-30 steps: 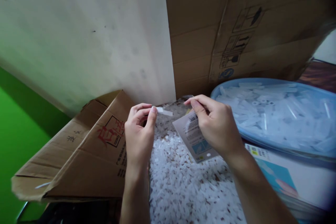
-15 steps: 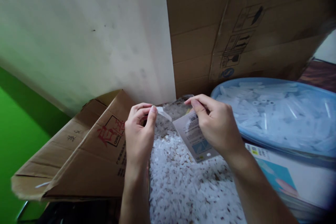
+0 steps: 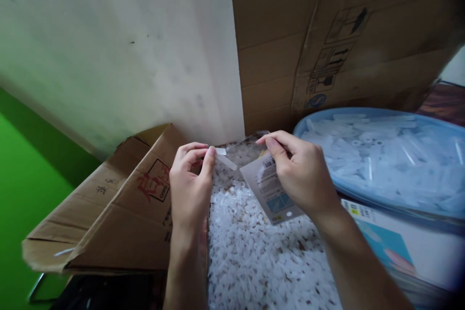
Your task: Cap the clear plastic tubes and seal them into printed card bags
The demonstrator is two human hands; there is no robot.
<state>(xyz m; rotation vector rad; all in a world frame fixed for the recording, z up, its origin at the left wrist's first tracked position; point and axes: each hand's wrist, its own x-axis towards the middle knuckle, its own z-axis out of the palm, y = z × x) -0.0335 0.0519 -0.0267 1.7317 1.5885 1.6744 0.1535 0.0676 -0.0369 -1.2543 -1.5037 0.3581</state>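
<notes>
My right hand (image 3: 301,164) grips a clear plastic bag (image 3: 245,151) with a printed card (image 3: 267,186) at it; the card bears a barcode, a blue picture and a round hole. Between the thumb and fingers of my left hand (image 3: 192,169) is the end of a narrow white strip (image 3: 225,159), which slants down toward the card's upper left corner. The strip looks like the peel-off backing of the bag's flap. Both hands are above a spread of small whitish translucent plastic pieces (image 3: 254,252). My right fingers partly cover the card.
On the right, a blue basin (image 3: 341,186) holds many translucent tubes (image 3: 392,155). Below it lie large printed sheets (image 3: 428,252). A brown open carton (image 3: 119,218) stands at left, a big cardboard box (image 3: 269,48) behind, beside a white panel (image 3: 163,58).
My left hand has shifted slightly left, and the white strip looks straighter and more stretched between it and the bag. The right hand keeps its hold; the view has moved a little.
</notes>
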